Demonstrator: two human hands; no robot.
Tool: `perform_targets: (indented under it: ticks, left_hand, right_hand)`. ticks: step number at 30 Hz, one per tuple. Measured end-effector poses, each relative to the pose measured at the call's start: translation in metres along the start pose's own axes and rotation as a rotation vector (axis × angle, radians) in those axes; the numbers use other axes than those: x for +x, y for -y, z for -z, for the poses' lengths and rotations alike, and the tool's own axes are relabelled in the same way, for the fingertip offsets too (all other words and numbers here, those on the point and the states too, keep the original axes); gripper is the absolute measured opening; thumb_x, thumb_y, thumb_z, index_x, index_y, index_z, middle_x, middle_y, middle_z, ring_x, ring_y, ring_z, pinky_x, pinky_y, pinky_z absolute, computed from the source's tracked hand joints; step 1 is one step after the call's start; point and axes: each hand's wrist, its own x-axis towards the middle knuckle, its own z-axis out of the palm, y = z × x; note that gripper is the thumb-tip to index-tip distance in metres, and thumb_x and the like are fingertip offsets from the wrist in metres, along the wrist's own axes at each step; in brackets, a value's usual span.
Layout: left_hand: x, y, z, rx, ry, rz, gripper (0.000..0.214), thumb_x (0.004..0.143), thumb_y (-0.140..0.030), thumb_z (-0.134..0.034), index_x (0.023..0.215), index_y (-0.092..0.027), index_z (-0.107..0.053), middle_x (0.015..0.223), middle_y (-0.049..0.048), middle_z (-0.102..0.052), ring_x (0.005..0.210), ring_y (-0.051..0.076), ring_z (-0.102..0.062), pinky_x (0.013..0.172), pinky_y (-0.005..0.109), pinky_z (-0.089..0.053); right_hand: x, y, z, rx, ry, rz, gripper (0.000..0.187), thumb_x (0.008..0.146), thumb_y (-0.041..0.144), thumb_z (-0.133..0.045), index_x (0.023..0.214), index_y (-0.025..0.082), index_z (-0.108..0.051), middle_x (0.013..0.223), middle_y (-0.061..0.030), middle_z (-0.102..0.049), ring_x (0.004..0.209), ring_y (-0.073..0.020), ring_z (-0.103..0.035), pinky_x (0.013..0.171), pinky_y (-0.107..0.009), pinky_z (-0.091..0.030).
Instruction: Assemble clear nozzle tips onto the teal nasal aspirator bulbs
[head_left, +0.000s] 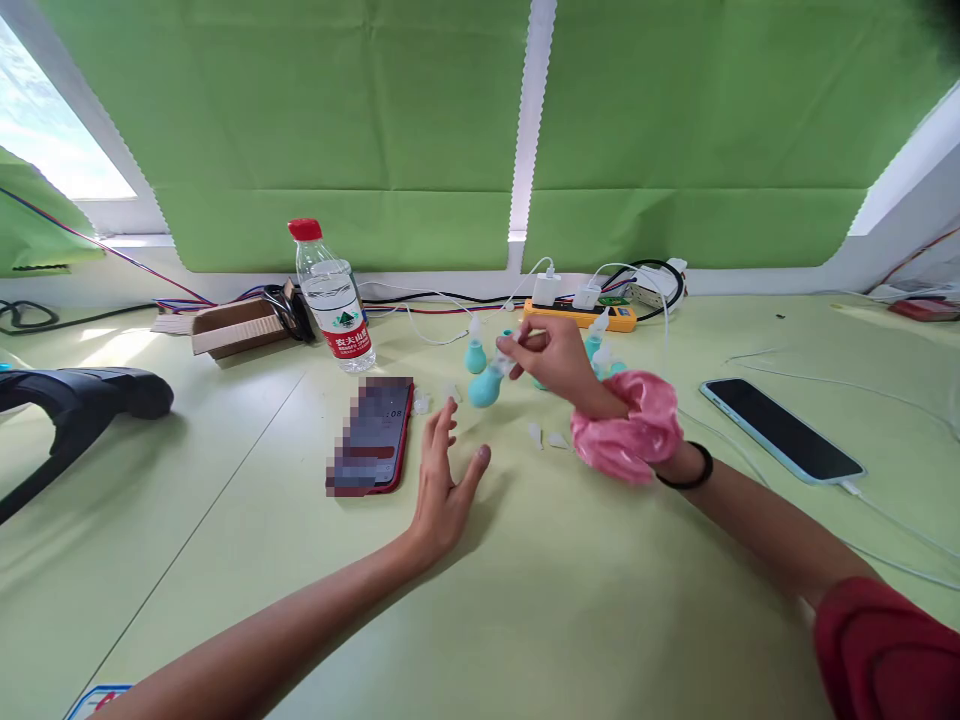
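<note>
My right hand [556, 362] pinches the clear nozzle end of a teal bulb syringe [485, 388], which hangs tilted with its round bulb toward the lower left. My left hand [442, 492] is open over the table, fingers spread, just below that bulb and apart from it. Behind stands another teal bulb syringe [475, 357] with a clear tip pointing up. More teal bulbs [593, 345] are partly hidden behind my right hand. Two small clear tips [535, 434] lie in front of my right wrist, and some clear pieces [421, 402] rest left of the bulbs.
A red-cased phone [371, 435] lies left of my left hand, a water bottle [335, 300] behind it. An open cardboard box [240, 330] sits farther left. At the back is an orange power strip [619, 318] with chargers and cables. Another phone [780, 428] charges at right.
</note>
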Motion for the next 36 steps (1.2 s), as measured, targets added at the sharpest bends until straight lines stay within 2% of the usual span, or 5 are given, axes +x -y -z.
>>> perform_targets:
  ticks: [10, 13, 16, 23, 36]
  left_hand:
    - [-0.004, -0.008, 0.001, 0.079, 0.267, -0.230, 0.020, 0.075, -0.007, -0.041, 0.089, -0.017, -0.051, 0.096, 0.0077, -0.049, 0.089, 0.016, -0.049, 0.076, 0.031, -0.043]
    - [-0.005, -0.009, 0.000, 0.117, 0.289, -0.316, 0.017, 0.075, -0.007, -0.040, 0.085, -0.016, -0.052, 0.092, 0.0082, -0.050, 0.083, 0.015, -0.051, 0.072, 0.029, -0.044]
    - [-0.008, -0.009, 0.000, 0.137, 0.307, -0.418, 0.017, 0.075, -0.006, -0.041, 0.083, -0.015, -0.053, 0.090, 0.0092, -0.051, 0.083, 0.015, -0.051, 0.071, 0.027, -0.044]
    - [-0.010, -0.008, 0.000, 0.187, 0.340, -0.504, 0.016, 0.075, -0.007, -0.040, 0.081, -0.015, -0.053, 0.087, 0.0088, -0.052, 0.078, 0.014, -0.053, 0.066, 0.026, -0.046]
    - [-0.010, -0.006, 0.000, 0.216, 0.372, -0.507, 0.017, 0.076, -0.009, -0.040, 0.081, -0.016, -0.054, 0.087, 0.0085, -0.053, 0.077, 0.014, -0.053, 0.065, 0.026, -0.045]
  right_hand:
    - [0.018, -0.001, -0.006, -0.931, -0.073, 0.173, 0.031, 0.077, 0.041, -0.048, 0.091, 0.014, -0.059, 0.092, -0.0122, -0.063, 0.080, -0.0251, -0.058, 0.064, -0.034, -0.042]
    - [0.003, 0.017, -0.016, -0.877, -0.104, 0.483, 0.029, 0.082, 0.034, -0.043, 0.098, 0.014, -0.056, 0.112, -0.0124, -0.054, 0.096, -0.0250, -0.052, 0.070, -0.036, -0.044]
    - [-0.005, 0.017, -0.041, -0.769, 0.184, 0.737, 0.025, 0.082, 0.035, -0.045, 0.098, 0.019, -0.056, 0.115, -0.0070, -0.052, 0.102, -0.0212, -0.046, 0.069, -0.031, -0.047]
    - [0.006, -0.035, -0.091, -0.685, 0.332, 0.580, 0.032, 0.075, 0.041, -0.056, 0.102, 0.023, -0.055, 0.098, -0.0058, -0.058, 0.091, -0.0192, -0.051, 0.071, -0.031, -0.048]
    - [0.002, -0.035, -0.098, -0.531, 0.457, 0.562, 0.012, 0.078, 0.026, -0.052, 0.086, 0.021, -0.060, 0.089, -0.0020, -0.060, 0.087, -0.0172, -0.053, 0.076, -0.029, -0.043]
